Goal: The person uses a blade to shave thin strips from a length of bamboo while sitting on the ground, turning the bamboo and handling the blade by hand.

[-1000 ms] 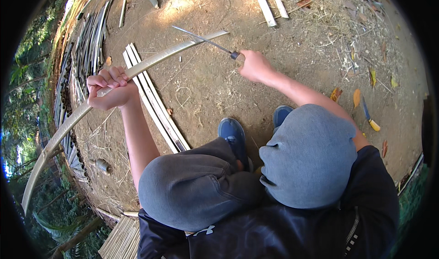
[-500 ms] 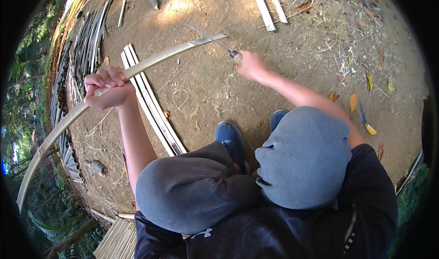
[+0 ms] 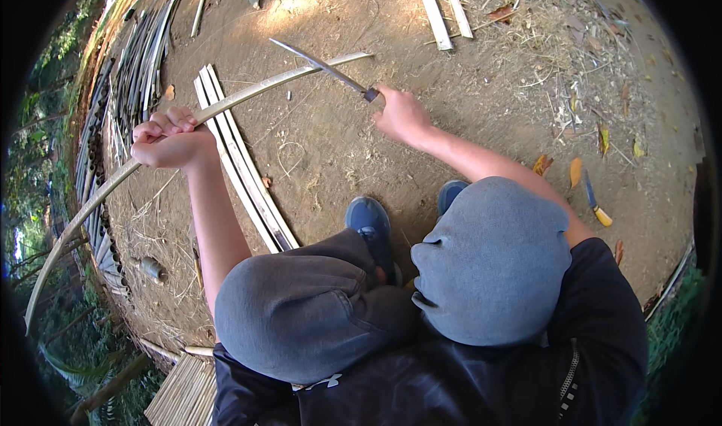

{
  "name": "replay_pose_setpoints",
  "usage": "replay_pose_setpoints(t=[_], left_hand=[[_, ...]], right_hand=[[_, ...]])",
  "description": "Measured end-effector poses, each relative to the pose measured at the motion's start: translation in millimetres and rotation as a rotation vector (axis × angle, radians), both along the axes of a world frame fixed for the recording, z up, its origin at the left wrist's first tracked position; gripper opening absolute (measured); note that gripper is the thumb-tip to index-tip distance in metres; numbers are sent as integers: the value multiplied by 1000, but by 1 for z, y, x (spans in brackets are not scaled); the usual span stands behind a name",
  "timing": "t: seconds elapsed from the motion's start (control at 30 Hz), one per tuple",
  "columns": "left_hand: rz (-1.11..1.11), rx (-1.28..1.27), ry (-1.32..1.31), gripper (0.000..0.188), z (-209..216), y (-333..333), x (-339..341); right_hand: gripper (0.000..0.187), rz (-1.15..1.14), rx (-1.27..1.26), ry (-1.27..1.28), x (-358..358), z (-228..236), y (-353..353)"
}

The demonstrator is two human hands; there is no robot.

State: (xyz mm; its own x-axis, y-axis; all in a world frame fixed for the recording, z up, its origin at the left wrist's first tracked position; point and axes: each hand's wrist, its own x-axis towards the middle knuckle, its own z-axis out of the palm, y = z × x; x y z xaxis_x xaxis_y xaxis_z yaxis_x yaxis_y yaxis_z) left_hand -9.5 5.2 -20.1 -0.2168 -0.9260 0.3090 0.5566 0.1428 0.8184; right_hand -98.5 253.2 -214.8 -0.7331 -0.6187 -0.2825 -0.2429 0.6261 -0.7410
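My left hand [image 3: 169,138] is closed, palm up, around a long pale bamboo strip [image 3: 259,90]. The strip runs from the far left edge, through that hand, to a thin tip in front of me. In my right hand [image 3: 401,116] is a knife [image 3: 323,66] with a long straight blade, its fingers wrapped round the handle. The blade crosses the strip near the strip's tip, pointing up and left. From this view I cannot tell whether blade and strip touch.
Split bamboo strips [image 3: 248,166] lie on the dirt beyond my left forearm; two more [image 3: 432,12] lie farther off. Darker poles [image 3: 147,61] are piled at the left. A second knife [image 3: 594,200] with a yellow-ended handle rests at the right. A bamboo mat [image 3: 184,396] is at lower left.
The knife has turned so its blade shows broad side and reaches farther left across the strip. My right hand has shifted slightly left. My left hand keeps its hold, the strip now edge-on.
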Motion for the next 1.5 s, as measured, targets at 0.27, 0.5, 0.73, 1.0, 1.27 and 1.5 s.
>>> replay_pose_setpoints(t=[0.27, 0.5, 0.73, 1.0, 1.27, 1.5], left_hand=[[1, -5, -8, 24, -4, -9, 7], [-10, -4, -7, 25, -4, -8, 4], [14, -30, -30, 24, 0, -1, 1], [16, -34, -57, 24, -1, 0, 2], [16, -30, -47, 26, 1, 3, -1], [2, -47, -97, 23, 1, 1, 3]], right_hand=[[33, 2, 7, -84, 6, 10, -6], [23, -17, 94, 20, -9, 1, -11], [24, -34, 115, -8, -23, -11, 0], [25, -129, 128, -82, -23, -19, 7], [25, -137, 213, -79, -32, -31, 18], [22, -154, 211, -95, -34, -33, 22]])
